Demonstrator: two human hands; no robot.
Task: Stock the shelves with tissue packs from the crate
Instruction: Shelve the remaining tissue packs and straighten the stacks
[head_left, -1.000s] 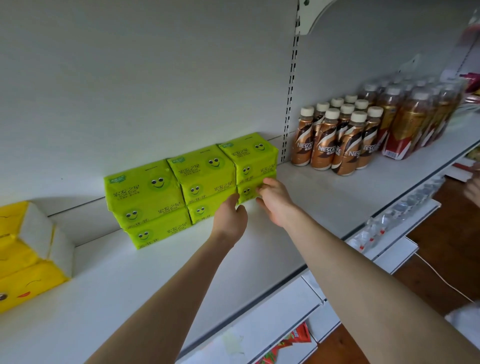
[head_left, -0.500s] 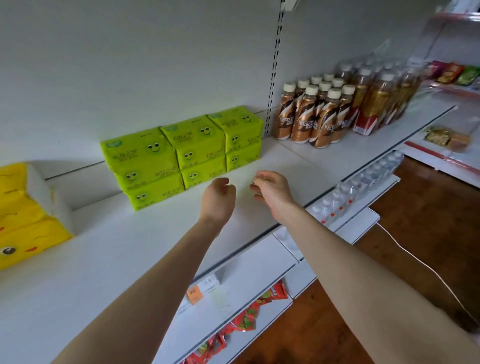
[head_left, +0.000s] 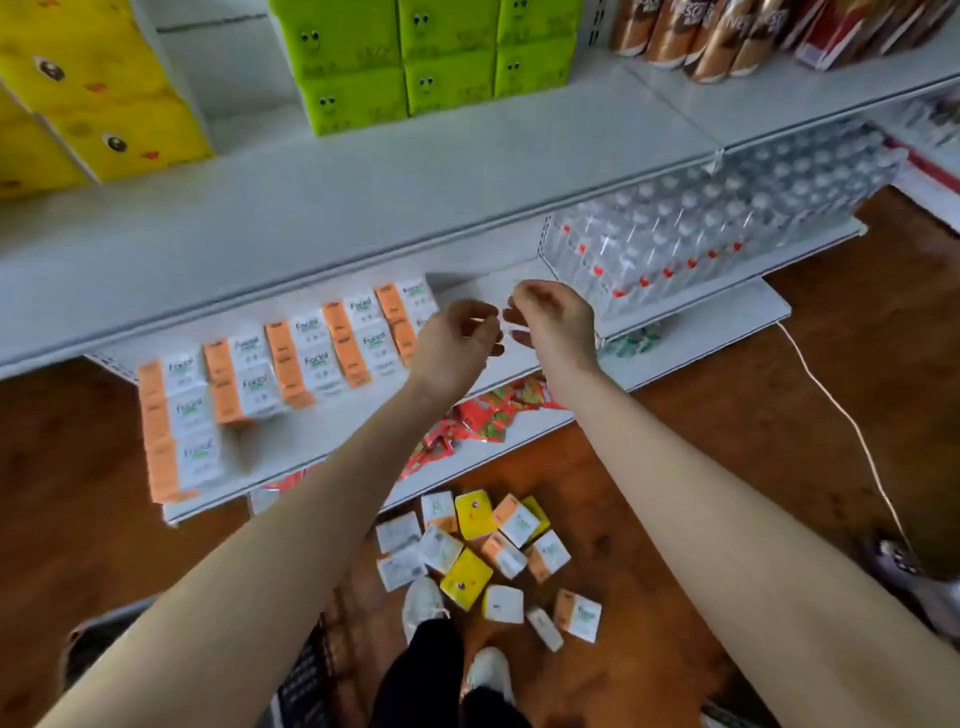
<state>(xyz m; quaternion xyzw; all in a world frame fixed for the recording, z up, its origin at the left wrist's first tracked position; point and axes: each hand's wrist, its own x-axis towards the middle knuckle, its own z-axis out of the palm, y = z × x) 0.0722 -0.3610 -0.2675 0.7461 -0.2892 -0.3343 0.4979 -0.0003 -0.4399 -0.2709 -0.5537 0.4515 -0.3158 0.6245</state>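
Our fingers (head_left: 527, 299) curl loosely and pinch nothing. The left hand (head_left: 457, 340) and right hand (head_left: 553, 322) hover almost touching over the middle shelf (head_left: 270, 441). On that shelf, orange-and-white tissue packs (head_left: 280, 374) stand in rows running front to back. Above it, green tissue packs (head_left: 426, 62) are stacked two high, printed eyes toward us, tops cut off. Below it, loose packs (head_left: 478, 551) lie at all angles on the floor near our shoes (head_left: 423, 603), blurred. Right of it is wrapped bottled water (head_left: 727, 223).
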